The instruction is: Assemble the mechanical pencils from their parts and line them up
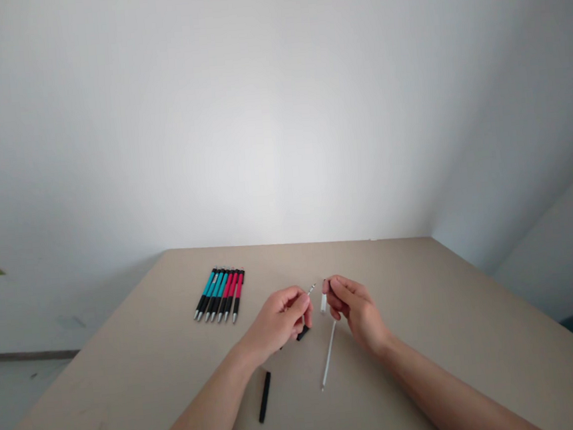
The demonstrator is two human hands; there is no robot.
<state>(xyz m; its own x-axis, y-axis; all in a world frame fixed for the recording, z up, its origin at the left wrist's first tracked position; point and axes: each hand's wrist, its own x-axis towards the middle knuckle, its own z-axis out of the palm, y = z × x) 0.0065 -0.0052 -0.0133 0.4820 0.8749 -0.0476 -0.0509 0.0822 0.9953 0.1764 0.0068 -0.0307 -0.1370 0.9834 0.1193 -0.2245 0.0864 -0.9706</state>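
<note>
My left hand (285,317) is closed in a pinch, with a thin, metallic pen piece (312,288) poking out past the fingertips toward the right. A short black part (303,333) shows just under its fingers; whether it is held or lies on the table I cannot tell. My right hand (353,305) is also pinched, close by, and what sits between its fingertips is too small to make out. Beside those fingers is a short white piece (323,303). Below the right hand a slim white stick (329,357), like a pen refill, slants toward me.
Several click pens (219,296), turquoise and red with black grips, lie side by side at the back left of the beige table (406,378). A black tube (265,397) rests near my left forearm. A white wall (277,109) stands behind the table.
</note>
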